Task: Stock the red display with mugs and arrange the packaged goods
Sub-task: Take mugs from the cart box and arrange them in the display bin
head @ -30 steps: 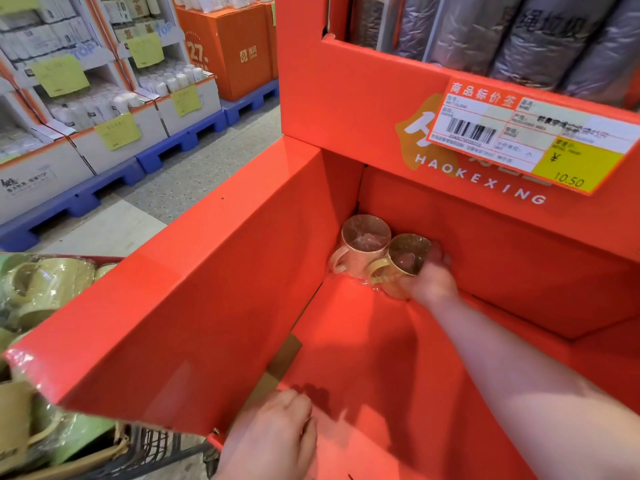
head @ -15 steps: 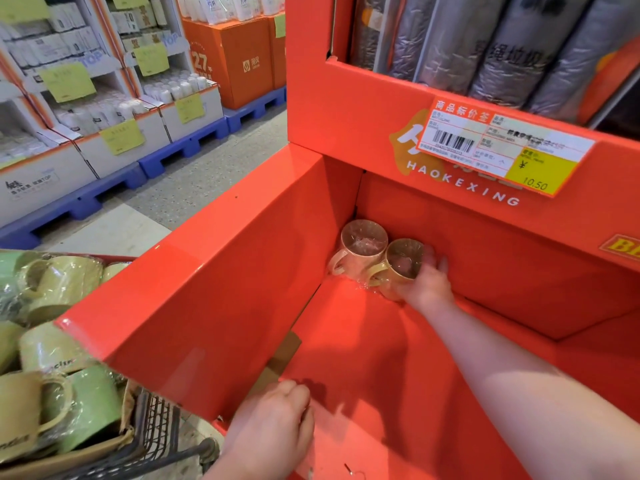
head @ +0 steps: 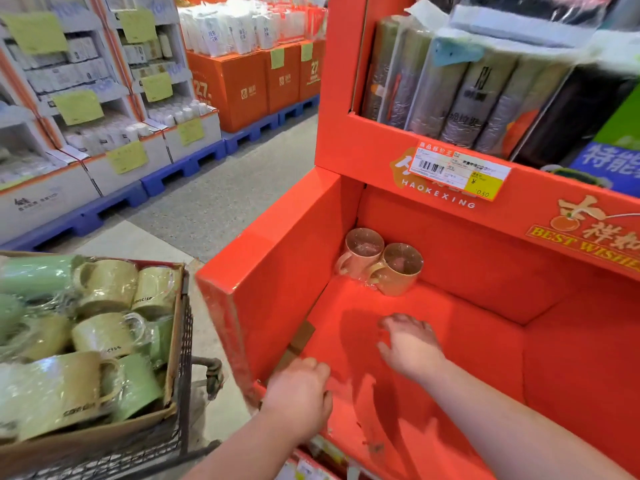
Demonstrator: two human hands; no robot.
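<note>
In display (head: 277,244) corner, R hand (head: 410,344) released mugs (head: 381,261).

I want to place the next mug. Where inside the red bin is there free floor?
The red cardboard bin is bare right of the two wrapped mugs along the back wall, and across the middle and right side. Only the back left corner is occupied. The right hand hovers mid-floor; the left hand rests at the front edge.

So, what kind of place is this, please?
Most likely a shop aisle, perhaps a supermarket. A price tag with a barcode sits on the red display, stacked goods stand on blue pallets across the aisle, and a cart carries a box of wrapped mugs for stocking.
</note>
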